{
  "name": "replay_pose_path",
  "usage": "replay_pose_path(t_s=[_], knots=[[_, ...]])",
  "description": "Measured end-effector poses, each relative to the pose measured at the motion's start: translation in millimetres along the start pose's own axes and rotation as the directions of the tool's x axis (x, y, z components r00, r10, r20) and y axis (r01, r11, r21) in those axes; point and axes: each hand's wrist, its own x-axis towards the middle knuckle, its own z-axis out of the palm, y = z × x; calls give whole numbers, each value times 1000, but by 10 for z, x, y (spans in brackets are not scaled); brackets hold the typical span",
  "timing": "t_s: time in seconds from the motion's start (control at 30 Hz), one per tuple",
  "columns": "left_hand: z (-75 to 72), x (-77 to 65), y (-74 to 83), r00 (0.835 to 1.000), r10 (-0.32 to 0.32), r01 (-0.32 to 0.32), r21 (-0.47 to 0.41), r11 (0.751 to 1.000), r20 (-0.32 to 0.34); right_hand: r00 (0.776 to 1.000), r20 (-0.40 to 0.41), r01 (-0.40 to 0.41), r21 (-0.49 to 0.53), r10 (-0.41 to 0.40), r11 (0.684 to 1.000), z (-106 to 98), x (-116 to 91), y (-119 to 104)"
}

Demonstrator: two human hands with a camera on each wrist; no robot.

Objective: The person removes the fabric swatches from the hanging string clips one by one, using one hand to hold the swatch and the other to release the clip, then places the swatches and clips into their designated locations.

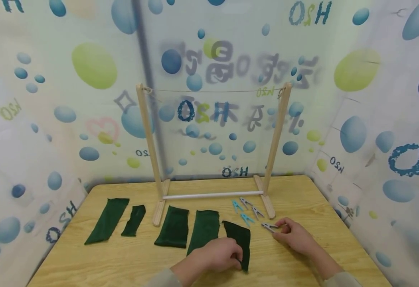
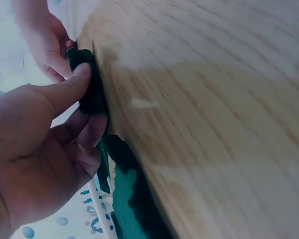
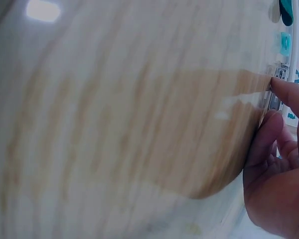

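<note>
At the right end of a row of cloths, my left hand (image 1: 218, 255) pinches the near part of a dark green cloth piece (image 1: 244, 239). In the left wrist view, the thumb lies on top of that cloth and the other fingers curl beneath it. My right hand (image 1: 297, 236) is to the right, low over the table, its thumb and forefinger gripping the end of a grey clothespin (image 1: 269, 227). Two blue clothespins (image 1: 247, 219) and two more grey clothespins (image 1: 257, 212) lie just beyond it.
Several other dark green cloth pieces (image 1: 109, 220) lie flat to the left on the wooden table (image 1: 292, 263). Behind them stands a wooden rack (image 1: 150, 147) with a string (image 1: 213, 91) tied across its top and a white rod (image 1: 213, 195) low down. Patterned curtains (image 1: 209, 52) surround the table.
</note>
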Motion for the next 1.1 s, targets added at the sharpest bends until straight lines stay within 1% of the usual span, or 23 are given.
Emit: replay_pose_path(t_s=[0.03,0.1,0.17,0.23,0.3,0.4,0.47,0.53,0.6,0.67,0.7,0.8,0.83,0.9,1.03,1.1], knots=[[39,35,-77,1000,21,-21,4,1000,-2,1000,-1,-2,-2,2,1000,-1,1,4],[70,83,-161,999,50,-50,14,999,-3,1000,-5,-1,-10,1,1000,-5,4,9],[72,100,-198,998,59,-59,10,998,8,1000,-6,-5,-9,5,1000,-8,1,3],[55,93,-181,999,42,-42,0,999,13,1000,-6,-3,-12,3,1000,-10,1,1],[21,59,-126,1000,11,-11,-30,1000,17,1000,-3,-2,-12,2,1000,-13,-1,-3],[-38,-16,23,998,-55,56,-46,997,8,1000,2,-1,-13,1,1000,-13,-5,-12],[-84,-61,108,998,-69,69,-53,996,1,1000,4,-1,-10,1,1000,-11,-5,-12],[-117,-86,168,997,-71,71,-34,997,3,1000,3,-2,-8,2,1000,-8,-2,-6],[-162,-110,215,997,-71,71,-42,997,14,1000,1,-3,-8,3,1000,-5,6,-1],[-198,-125,262,996,-89,90,-31,995,28,1000,-2,-4,-13,4,1000,-6,10,-4],[-203,-123,258,995,-97,98,-31,995,36,1000,-2,-4,-13,4,1000,-7,11,-7],[-183,-110,215,994,-100,101,-31,994,31,1000,2,-8,-6,8,1000,-13,8,-6],[-167,-103,190,995,-92,92,-30,995,25,1000,6,-5,1,5,1000,-13,8,6],[-189,-124,211,996,-81,82,-40,996,22,1000,16,15,8,-15,1000,-14,8,34],[-370,-246,451,998,-58,59,-75,995,19,998,28,48,11,-49,999,-18,16,99],[-476,-315,576,999,-42,43,-96,994,16,999,22,41,10,-41,999,-19,21,98]])
